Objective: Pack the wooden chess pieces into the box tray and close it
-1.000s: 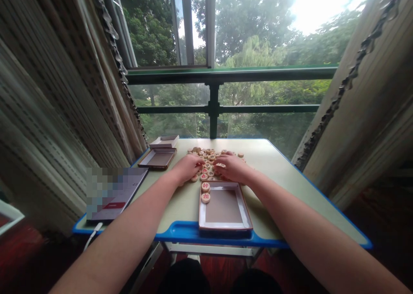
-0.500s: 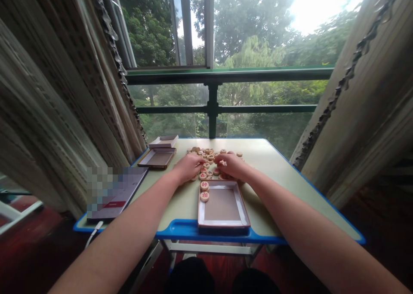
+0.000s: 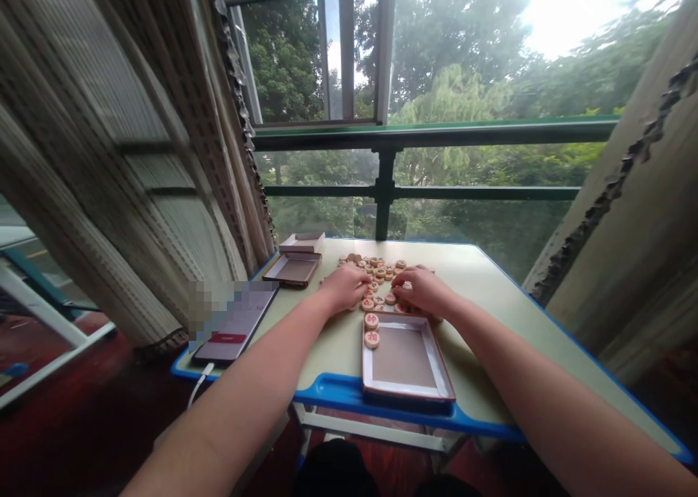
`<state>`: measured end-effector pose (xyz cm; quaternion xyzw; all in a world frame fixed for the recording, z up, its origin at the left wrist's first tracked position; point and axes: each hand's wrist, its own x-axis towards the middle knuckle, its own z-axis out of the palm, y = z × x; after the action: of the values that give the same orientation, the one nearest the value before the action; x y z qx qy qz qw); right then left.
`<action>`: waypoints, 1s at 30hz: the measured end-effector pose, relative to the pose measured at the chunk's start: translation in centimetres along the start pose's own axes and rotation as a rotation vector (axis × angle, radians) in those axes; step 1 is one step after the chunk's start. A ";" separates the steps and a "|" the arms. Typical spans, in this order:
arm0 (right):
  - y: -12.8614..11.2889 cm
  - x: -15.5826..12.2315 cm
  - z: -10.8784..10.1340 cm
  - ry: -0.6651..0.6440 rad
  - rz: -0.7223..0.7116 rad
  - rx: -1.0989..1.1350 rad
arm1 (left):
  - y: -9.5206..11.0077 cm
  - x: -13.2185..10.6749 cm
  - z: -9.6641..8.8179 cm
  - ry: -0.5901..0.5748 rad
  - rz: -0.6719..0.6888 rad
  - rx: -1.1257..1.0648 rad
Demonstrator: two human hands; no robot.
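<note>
Round wooden Chinese chess pieces lie in a loose heap on the table, some with red characters and some with dark ones. At the heap's left side is my left hand, its fingers curled down among the pieces; what lies under the fingertips is hidden. My right hand is at the right side, thumb and fingers closed round a red-marked chess piece. Just in front of both hands sits a shallow box tray. Two red-marked pieces lie along its left wall, one behind the other.
Two more shallow boxes stand at the table's back left, one behind the other. A tablet-like device with a white cable lies at the left edge. Beyond the blue-edged table are a railing, a window and curtains.
My view has turned slightly left, so everything appears further right. Both hands stay at the heap with little movement. The two pieces in the tray have not moved.
</note>
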<state>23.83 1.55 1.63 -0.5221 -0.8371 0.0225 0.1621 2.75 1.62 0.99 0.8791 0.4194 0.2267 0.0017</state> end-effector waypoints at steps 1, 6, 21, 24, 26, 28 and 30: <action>0.0 0.0 0.0 0.007 -0.003 -0.002 | 0.1 0.0 -0.1 0.000 -0.002 -0.003; 0.2 0.1 0.1 0.000 0.004 -0.014 | 0.2 0.2 0.1 -0.010 -0.005 -0.002; 0.3 0.0 -1.1 -0.001 0.001 0.051 | -0.6 0.3 1.0 -0.025 -0.008 -0.105; 0.5 0.0 -1.7 -0.015 0.034 0.044 | -0.5 0.3 0.7 -0.033 -0.017 -0.099; 0.5 -0.1 -1.8 -0.016 0.029 0.040 | -0.5 0.3 0.6 -0.044 -0.044 -0.108; 0.4 -0.2 -1.8 -0.018 0.024 0.037 | -0.5 0.4 0.4 -0.045 -0.091 -0.124; 0.2 -0.4 -1.8 -0.029 0.013 0.047 | -0.6 0.4 0.3 -0.039 -0.139 -0.147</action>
<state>24.67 1.08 3.17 -0.5231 -0.8351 0.0509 0.1621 2.67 2.36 0.74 0.8498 0.4613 0.2388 0.0899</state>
